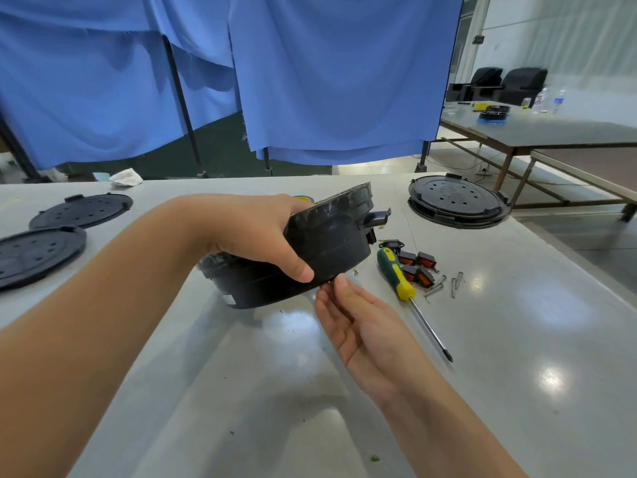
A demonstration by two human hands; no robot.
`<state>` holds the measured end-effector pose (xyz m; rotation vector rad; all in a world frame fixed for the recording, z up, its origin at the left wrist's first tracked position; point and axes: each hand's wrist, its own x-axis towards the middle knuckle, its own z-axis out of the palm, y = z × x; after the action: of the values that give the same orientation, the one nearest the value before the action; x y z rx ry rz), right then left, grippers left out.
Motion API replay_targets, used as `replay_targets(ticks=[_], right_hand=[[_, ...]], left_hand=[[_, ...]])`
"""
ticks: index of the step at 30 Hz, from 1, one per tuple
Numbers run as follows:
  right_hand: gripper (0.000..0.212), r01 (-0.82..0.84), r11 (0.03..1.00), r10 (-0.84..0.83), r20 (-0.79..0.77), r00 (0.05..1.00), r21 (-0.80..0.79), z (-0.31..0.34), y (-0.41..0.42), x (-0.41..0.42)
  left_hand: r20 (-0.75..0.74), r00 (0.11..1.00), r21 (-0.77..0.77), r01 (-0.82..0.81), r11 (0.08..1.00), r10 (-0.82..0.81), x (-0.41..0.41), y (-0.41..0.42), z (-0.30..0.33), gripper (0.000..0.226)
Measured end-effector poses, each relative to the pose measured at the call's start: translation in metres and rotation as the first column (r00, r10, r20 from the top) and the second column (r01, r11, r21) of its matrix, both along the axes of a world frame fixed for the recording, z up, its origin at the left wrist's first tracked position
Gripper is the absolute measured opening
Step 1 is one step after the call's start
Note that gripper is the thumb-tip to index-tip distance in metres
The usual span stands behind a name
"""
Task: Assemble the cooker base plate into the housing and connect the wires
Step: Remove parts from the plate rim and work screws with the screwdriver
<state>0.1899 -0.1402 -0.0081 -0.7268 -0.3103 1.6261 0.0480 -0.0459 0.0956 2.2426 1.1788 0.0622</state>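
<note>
The black round cooker housing (327,246) is tilted above the table, its right side raised. My left hand (255,232) grips its upper wall from the left, thumb pressed on the side. My right hand (355,315) is under the housing's lower rim, palm up, its fingertips touching the bottom edge; the fingers are mostly straight. Two black perforated base plates (81,210) (34,253) lie flat at the far left. A stack of similar black round plates (456,201) sits at the back right. The housing's inside and any wires are hidden.
A green-and-yellow screwdriver (400,277) lies right of the housing, with small red-and-black switches (418,267) and several loose screws (444,284) beside it. A white rag (125,177) lies at the table's far edge. Blue curtains hang behind; another table stands at the back right.
</note>
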Motion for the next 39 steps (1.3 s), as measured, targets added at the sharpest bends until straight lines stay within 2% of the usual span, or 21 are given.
replay_targets(ticks=[5,7,9,12,16,19,25,29,32,34,35,36,37,38,39], right_hand=[[0.023,-0.028,0.998,0.028,-0.003,1.0,-0.048,-0.001,-0.004,0.006],[0.016,-0.065,0.992,0.067,0.013,0.998,-0.106,0.0,-0.007,0.013],[0.017,-0.115,0.979,0.12,0.022,0.993,-0.169,0.001,-0.012,0.023],[0.033,-0.228,0.947,0.241,0.033,0.97,-0.228,0.004,-0.019,0.039],[0.076,-0.34,0.9,0.369,0.059,0.928,-0.273,0.006,-0.024,0.044],[0.09,-0.357,0.881,0.415,0.145,0.898,-0.312,0.003,-0.022,0.039],[0.071,-0.408,0.857,0.473,0.169,0.864,-0.315,-0.006,-0.023,0.037],[0.079,-0.38,0.874,0.432,0.128,0.892,-0.302,-0.016,-0.026,0.033],[0.078,-0.355,0.887,0.402,0.115,0.908,-0.295,-0.022,-0.027,0.03],[0.074,-0.345,0.884,0.398,0.12,0.91,-0.316,-0.023,-0.026,0.028],[0.075,-0.341,0.881,0.397,0.122,0.909,-0.329,-0.022,-0.025,0.028],[0.078,-0.339,0.876,0.399,0.122,0.909,-0.341,-0.022,-0.025,0.028],[0.08,-0.342,0.873,0.403,0.119,0.908,-0.349,-0.021,-0.024,0.028],[0.082,-0.346,0.87,0.407,0.115,0.906,-0.353,-0.02,-0.024,0.028],[0.082,-0.35,0.868,0.411,0.111,0.905,-0.352,-0.019,-0.023,0.028]], left_hand=[[0.02,0.998,-0.001,0.057,0.998,-0.057,0.002,-0.002,-0.007,0.042],[0.01,0.995,0.03,0.097,0.995,-0.097,0.006,-0.006,-0.012,0.042],[-0.031,0.992,0.078,0.127,0.989,-0.125,0.012,-0.013,-0.018,0.047],[-0.118,0.983,0.141,0.158,0.977,-0.142,0.02,-0.022,-0.029,0.057],[-0.237,0.963,0.212,0.178,0.961,-0.126,0.028,-0.032,-0.055,0.086],[-0.279,0.955,0.329,0.189,0.925,-0.096,0.034,-0.042,-0.071,0.083],[-0.176,0.979,0.406,0.164,0.899,-0.099,0.025,-0.056,-0.081,0.059],[-0.056,0.994,0.508,0.108,0.855,-0.093,0.013,-0.069,-0.083,0.059],[0.171,0.983,0.536,-0.035,0.844,-0.068,0.002,-0.084,-0.082,0.061],[0.394,0.919,0.574,-0.223,0.788,-0.027,-0.011,-0.095,-0.086,0.048],[0.542,0.84,0.548,-0.37,0.75,0.018,-0.018,-0.102,-0.09,0.038],[0.689,0.718,0.439,-0.519,0.734,0.095,-0.025,-0.11,-0.096,0.03],[0.804,0.559,0.253,-0.629,0.735,0.201,-0.032,-0.117,-0.101,0.033],[0.855,0.4,0.028,-0.67,0.741,0.33,-0.038,-0.122,-0.105,0.046],[0.83,0.293,-0.195,-0.645,0.739,0.474,-0.043,-0.126,-0.11,0.062]])
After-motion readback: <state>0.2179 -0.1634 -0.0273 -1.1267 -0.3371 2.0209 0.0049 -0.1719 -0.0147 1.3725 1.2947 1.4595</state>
